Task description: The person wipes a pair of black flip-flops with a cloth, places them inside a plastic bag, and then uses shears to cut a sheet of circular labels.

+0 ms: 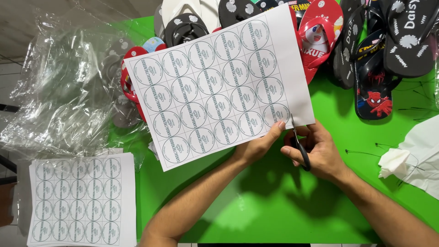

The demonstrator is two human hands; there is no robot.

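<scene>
My left hand (260,145) pinches the lower right edge of a white paper sheet (219,82) printed with a grid of round green-outlined labels, holding it tilted above the green table (283,206). My right hand (320,153) grips black-handled scissors (298,145). Their blades point up into the sheet's bottom edge, next to the last column of labels near its right margin.
A stack of the same label sheets (82,199) lies at the lower left. Crumpled clear plastic bags (59,87) cover the left side. Several flip-flops in black, red and white (375,55) are piled along the far edge. White paper scraps (416,151) lie at right.
</scene>
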